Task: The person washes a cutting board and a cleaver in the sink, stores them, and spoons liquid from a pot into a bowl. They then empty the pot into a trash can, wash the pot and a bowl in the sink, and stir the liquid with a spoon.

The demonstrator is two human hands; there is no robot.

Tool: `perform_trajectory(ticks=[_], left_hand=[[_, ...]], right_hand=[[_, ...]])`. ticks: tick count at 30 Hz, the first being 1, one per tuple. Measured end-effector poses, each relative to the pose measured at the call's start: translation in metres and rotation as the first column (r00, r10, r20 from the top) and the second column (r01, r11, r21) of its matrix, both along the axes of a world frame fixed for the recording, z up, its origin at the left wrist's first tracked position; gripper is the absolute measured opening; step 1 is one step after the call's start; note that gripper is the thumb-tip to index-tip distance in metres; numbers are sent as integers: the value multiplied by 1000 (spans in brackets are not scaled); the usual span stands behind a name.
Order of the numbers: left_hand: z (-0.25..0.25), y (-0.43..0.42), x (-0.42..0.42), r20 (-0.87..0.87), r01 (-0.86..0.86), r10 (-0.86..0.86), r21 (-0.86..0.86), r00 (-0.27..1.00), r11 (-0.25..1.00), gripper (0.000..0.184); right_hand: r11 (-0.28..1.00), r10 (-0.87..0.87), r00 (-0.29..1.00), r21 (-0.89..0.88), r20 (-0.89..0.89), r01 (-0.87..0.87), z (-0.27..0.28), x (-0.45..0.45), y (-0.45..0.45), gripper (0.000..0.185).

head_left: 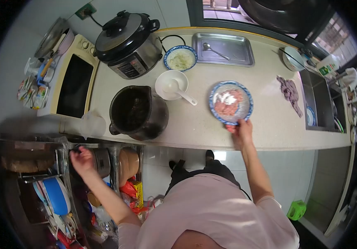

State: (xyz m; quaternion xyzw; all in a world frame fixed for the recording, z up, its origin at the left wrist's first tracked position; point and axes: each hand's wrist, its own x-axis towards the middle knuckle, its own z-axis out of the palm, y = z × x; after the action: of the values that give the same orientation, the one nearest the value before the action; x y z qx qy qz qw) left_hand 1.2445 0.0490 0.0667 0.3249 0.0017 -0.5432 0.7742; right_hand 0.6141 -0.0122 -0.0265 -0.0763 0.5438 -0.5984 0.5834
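Observation:
On the counter, my right hand [243, 130] grips the near rim of a blue-and-white bowl [250, 112]. Inside the bowl lies pinkish minced meat [227, 109] with white powder on top. My left hand [83, 161] is out to the left, low by the metal shelf rack, its fingers curled at a small dark thing I cannot make out. Between the hands stand a dark clay pot [158, 118] and a white ladle-like scoop [189, 98] resting in a white bowl [160, 88]. Behind them sits another blue-rimmed bowl [181, 58] holding pale chopped bits.
A pressure cooker [131, 50] and a microwave [75, 81] stand at the left. At the back lies a metal tray [228, 45] with a spoon [216, 50]. A crumpled cloth [289, 94] lies beside the sink [316, 89]. The shelf rack [66, 178] is packed with kitchenware.

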Motion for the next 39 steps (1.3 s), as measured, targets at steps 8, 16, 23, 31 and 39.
perform_trajectory(ticks=[8,16,23,31,39], left_hand=[[12,-52,-172,761,153,-325,290,562,945,53],[22,-61,-160,787,408,-506,357,353,840,29],[28,-77,-180,873,337,-450,373,187,865,18],[21,-65,-202,821,192,-400,351,408,916,20],[24,-57,-241,720,112,-256,242,645,964,21]], right_hand=[[977,-214,967,11,136,215,-9,-71,-28,25],[865,459,786,6,-414,-502,30,105,-74,34],[871,346,830,-180,-439,-458,67,115,-87,19],[971,-187,794,-232,-578,60,9,-15,-182,20],[938,-273,-577,-79,-770,-338,10,-61,-247,22]])
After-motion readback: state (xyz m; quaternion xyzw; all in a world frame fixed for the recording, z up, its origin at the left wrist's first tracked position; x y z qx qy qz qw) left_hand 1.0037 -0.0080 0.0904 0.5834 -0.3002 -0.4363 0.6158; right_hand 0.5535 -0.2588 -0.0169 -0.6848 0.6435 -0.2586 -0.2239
